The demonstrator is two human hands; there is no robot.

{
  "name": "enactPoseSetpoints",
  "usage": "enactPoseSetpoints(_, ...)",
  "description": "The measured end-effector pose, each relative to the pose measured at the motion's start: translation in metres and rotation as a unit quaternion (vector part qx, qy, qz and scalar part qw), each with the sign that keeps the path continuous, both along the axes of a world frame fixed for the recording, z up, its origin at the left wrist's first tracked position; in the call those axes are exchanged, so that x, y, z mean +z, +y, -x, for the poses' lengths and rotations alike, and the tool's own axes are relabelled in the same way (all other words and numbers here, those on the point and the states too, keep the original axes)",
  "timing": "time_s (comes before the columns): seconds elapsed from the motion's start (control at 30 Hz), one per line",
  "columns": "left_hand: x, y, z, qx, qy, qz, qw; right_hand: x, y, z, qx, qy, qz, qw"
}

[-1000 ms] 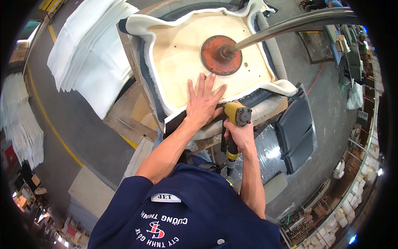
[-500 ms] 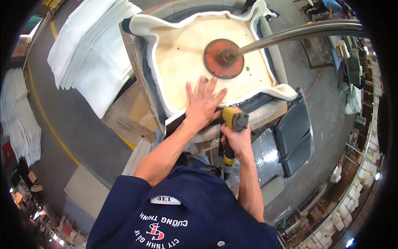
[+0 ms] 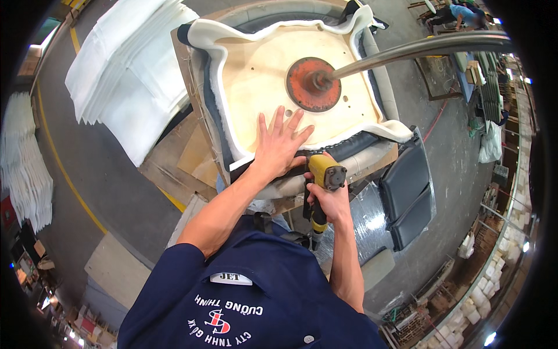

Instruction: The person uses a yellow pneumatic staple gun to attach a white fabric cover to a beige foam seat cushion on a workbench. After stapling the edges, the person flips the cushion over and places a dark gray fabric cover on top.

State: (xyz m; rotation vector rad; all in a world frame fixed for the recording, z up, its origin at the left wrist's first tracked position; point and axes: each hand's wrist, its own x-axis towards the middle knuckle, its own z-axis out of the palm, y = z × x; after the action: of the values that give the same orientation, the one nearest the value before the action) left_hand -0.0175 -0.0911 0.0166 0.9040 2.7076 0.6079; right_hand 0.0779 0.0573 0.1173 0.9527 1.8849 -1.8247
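White lettering (image 3: 253, 301), red-white emblem (image 3: 217, 321), dark-lettered label (image 3: 231, 279) on navy shirt (image 3: 285, 273)

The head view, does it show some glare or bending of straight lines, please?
Head view: white glare on the shiny plastic sheet; same view: the yellow floor line bows near the left rim; same view: the yellow tool looks fairly clear.

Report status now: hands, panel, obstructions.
Left hand splayed on wooden panel. Right hand gripping yellow tool. White padding along panel's edges. Red disc on panel, clear of hands.
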Motion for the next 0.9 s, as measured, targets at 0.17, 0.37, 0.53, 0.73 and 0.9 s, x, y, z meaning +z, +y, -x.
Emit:
enactPoseSetpoints(0.17,-0.008,0.003,-0.007,0.012,0.015,-0.012,1.000,-0.008,-0.002,0.011,0.024,-0.023,-0.025,0.999)
enactPoseSetpoints(0.37,-0.003,-0.002,0.003,-0.019,-0.024,-0.014,0.999,-0.002,-0.001,0.006,-0.014,-0.002,0.008,1.000)
enactPoseSetpoints(0.53,0.004,-0.004,0.009,-0.041,-0.059,-0.005,0.997,-0.002,0.005,-0.007,-0.012,0.010,0.034,0.999)
enactPoseSetpoints(0.73,0.003,-0.004,0.007,-0.034,-0.068,-0.003,0.997,0.000,-0.001,0.000,-0.002,-0.007,0.039,0.999)
enactPoseSetpoints(0.9,0.003,0.001,0.002,-0.031,-0.046,-0.014,0.998,0.002,-0.010,0.005,0.018,-0.048,-0.011,0.999)
